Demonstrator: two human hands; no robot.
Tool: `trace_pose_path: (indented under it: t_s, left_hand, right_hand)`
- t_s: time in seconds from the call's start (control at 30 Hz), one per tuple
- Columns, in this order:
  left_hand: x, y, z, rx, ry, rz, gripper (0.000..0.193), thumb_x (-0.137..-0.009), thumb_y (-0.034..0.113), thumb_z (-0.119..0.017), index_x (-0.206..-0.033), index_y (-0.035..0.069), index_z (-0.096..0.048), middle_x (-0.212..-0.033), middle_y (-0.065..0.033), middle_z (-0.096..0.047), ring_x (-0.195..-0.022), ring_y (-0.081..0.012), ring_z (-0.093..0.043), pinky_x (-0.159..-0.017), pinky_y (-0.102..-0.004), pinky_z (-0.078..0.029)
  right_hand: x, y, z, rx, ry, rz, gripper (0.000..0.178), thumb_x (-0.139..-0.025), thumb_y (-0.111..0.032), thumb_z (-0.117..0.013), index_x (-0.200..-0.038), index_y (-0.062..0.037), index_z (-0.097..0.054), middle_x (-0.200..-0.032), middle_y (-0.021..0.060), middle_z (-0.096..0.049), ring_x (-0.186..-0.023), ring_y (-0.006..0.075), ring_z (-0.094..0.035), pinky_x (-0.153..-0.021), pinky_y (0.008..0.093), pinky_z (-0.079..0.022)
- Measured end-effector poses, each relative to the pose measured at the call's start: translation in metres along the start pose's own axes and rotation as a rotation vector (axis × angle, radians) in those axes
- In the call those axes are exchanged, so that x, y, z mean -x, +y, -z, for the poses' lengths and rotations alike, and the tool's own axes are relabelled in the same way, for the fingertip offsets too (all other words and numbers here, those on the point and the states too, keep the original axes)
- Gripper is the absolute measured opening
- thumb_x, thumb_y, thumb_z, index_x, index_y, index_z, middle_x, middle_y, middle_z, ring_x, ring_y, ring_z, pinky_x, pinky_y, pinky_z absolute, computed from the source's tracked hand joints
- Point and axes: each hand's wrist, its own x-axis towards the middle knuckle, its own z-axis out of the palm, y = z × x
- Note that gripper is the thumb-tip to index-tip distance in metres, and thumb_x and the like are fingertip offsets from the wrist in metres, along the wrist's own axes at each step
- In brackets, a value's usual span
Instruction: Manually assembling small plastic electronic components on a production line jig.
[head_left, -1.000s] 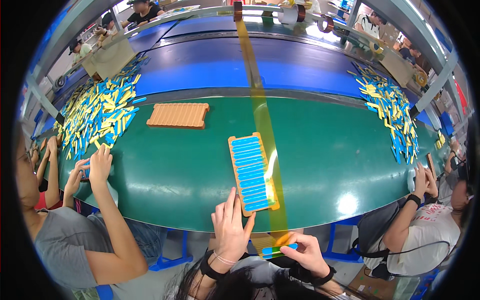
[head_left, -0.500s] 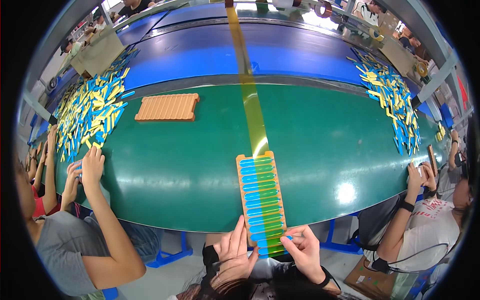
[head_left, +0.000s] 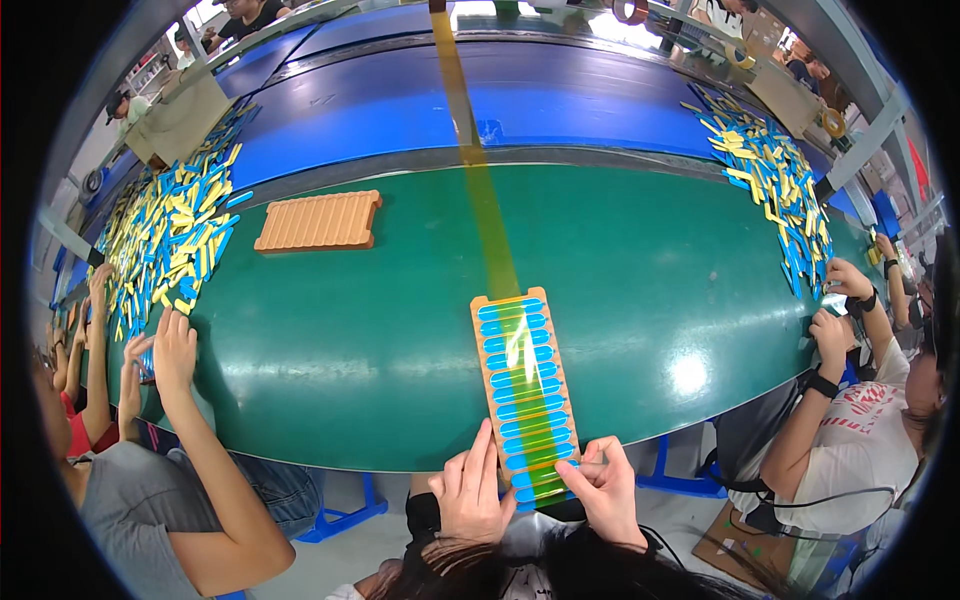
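Note:
An orange-brown grooved tray (head_left: 478, 318) lies lengthwise before me, its near end past the green table's edge. Blue rounded strips (head_left: 497, 345) fill its grooves crosswise. Over their middle runs a long translucent yellow tape (head_left: 490, 220), stretching away from me across the table. My left hand (head_left: 476, 492) holds the tray's near left side, fingers straight along it and thumb at the near corner. My right hand (head_left: 606, 488) is closed at the near right edge, its thumb pressing the tape over the strips; its other fingertips are partly hidden.
A second grooved tray (head_left: 318, 220) sits at the far left of the green table (head_left: 640, 270). Piles of blue and yellow strips lie at left (head_left: 175, 235) and right (head_left: 765, 185). Behind is a blue belt (head_left: 590, 100). Co-workers sit close on both sides.
The tape over the tray has shifted left, from the strips' right half to their middle. My right thumb has moved slightly up the tray; my left hand stays at its side.

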Motion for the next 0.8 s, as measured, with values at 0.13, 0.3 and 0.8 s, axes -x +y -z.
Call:
trace_pose_path:
  t_s: [0.13,0.3,0.8]
  left_hand:
    - [-0.005,-0.009,0.003,-0.031,0.04,-0.106,0.065,-0.055,0.023,-0.072,-0.111,-0.001,-0.049,-0.123,-0.0063,-0.045,-0.091,-0.0181,-0.044,-0.075,-0.0322,-0.03]
    - [-0.022,-0.034,0.018,-0.088,0.033,-0.718,0.053,-0.066,0.02,-0.065,-0.116,0.012,-0.05,-0.122,0.001,-0.047,-0.069,-0.0079,-0.044,-0.051,-0.0207,-0.034]
    - [-0.029,-0.034,0.026,-0.082,-0.049,-0.796,0.036,-0.075,0.015,-0.055,-0.111,0.009,-0.055,-0.11,0.0074,-0.055,-0.077,-0.0056,-0.041,-0.064,-0.0221,-0.03]
  right_hand:
    - [-0.001,0.002,0.003,0.022,-0.001,-0.006,0.024,-0.081,0.001,-0.054,-0.088,-0.0054,-0.032,-0.067,0.006,-0.056,-0.061,0.0051,-0.054,-0.046,0.0144,-0.034]
    - [0.0,0.003,0.003,0.046,0.012,0.003,0.024,-0.081,0.001,-0.054,-0.088,-0.0055,-0.032,-0.067,0.0056,-0.056,-0.059,0.0039,-0.052,-0.045,0.0146,-0.034]
    - [-0.012,-0.046,0.002,0.547,-0.068,0.341,0.021,-0.082,-0.002,-0.051,-0.096,0.0007,-0.036,-0.078,0.0132,-0.058,-0.073,0.0175,-0.062,-0.063,0.0262,-0.048]
